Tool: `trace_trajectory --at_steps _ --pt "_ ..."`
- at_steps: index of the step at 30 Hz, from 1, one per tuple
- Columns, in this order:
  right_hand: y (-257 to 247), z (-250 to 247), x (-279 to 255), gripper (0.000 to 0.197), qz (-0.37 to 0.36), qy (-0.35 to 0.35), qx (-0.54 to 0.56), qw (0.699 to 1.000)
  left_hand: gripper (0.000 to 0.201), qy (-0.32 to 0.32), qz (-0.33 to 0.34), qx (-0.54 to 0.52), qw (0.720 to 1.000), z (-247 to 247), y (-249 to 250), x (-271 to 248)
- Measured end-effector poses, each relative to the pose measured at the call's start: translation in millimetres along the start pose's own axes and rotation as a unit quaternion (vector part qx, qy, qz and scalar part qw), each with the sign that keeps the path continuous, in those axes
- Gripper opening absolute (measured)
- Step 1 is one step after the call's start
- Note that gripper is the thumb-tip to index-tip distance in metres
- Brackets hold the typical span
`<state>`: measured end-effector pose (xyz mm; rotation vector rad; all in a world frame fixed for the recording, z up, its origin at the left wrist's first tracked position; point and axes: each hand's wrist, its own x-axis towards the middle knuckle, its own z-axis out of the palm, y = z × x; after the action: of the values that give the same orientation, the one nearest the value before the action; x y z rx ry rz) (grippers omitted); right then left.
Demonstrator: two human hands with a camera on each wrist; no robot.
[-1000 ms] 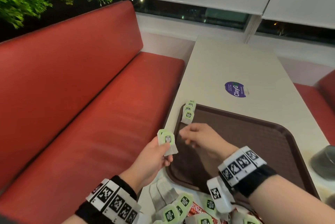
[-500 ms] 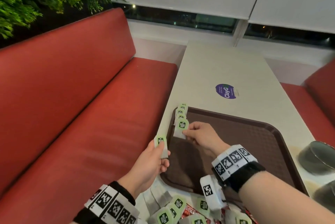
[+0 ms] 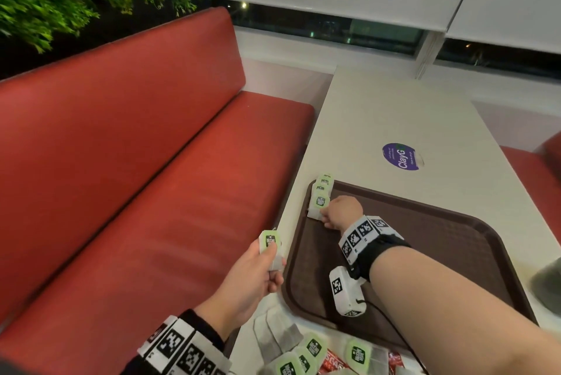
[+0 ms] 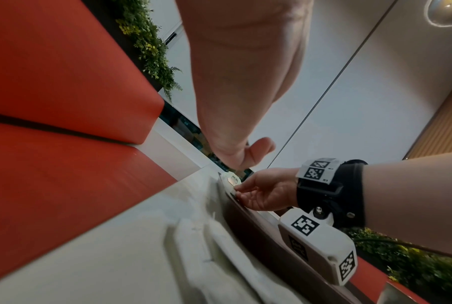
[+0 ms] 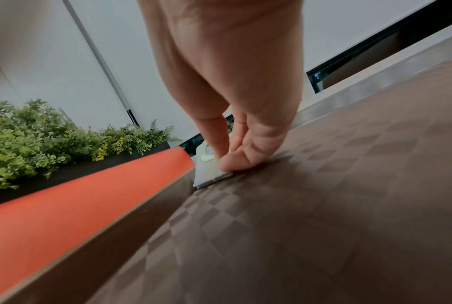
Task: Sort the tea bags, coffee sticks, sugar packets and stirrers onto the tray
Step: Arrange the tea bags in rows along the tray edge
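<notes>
The right hand sets a tea bag into the row at the upper left corner of the tray, fingers pinching it. The left hand grips another bag. Next, I think, release it and take that one.

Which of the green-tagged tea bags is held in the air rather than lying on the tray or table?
The tea bag gripped in the left hand, held over the table's left edge beside the tray. The others lie on the tray or table.
</notes>
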<state>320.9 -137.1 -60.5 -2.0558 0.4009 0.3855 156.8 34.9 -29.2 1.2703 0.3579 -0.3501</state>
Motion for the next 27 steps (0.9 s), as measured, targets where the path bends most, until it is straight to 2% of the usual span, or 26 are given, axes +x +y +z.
trace_trajectory --at_steps 4,6,9,11,12,14,16,18,24,27 --pt "-2 2 1 0.018 -0.003 0.026 -0.026 0.999 0.018 0.0 -0.005 -0.008 1.0 2 0 1" --pt "0 1 -4 0.017 -0.003 0.072 -0.014 0.997 0.019 -0.001 -0.005 -0.007 1.0 3 1 2" --pt "0 -6 -18 0.011 -0.079 0.11 -0.035 0.99 0.02 -0.01 -0.005 0.008 1.0 4 2 3" --pt "-2 -8 -43 0.004 -0.125 0.056 0.006 0.991 0.02 -0.015 -0.006 0.02 1.0 6 2 2" --pt "-1 -7 -58 0.01 -0.144 0.015 0.028 0.989 0.02 -0.018 -0.007 0.024 1.0 8 3 1" --pt "1 -5 -88 0.013 -0.169 -0.077 0.068 0.98 0.02 -0.025 -0.007 0.029 0.999 12 3 1" --pt "7 -2 -112 0.006 -0.192 -0.151 0.071 0.967 0.021 -0.029 -0.005 0.037 0.999 17 2 2" --pt "13 1 -125 0.003 -0.205 -0.169 0.052 0.963 0.025 -0.037 -0.005 0.041 0.998 22 1 3" --pt "16 -3 -114 0.018 -0.202 -0.086 0.069 0.973 0.023 -0.022 -0.001 0.054 0.998 26 1 2" --pt "17 -9 -87 0.011 -0.166 -0.024 0.08 0.983 0.021 0.007 -0.002 0.042 0.999 18 1 0"
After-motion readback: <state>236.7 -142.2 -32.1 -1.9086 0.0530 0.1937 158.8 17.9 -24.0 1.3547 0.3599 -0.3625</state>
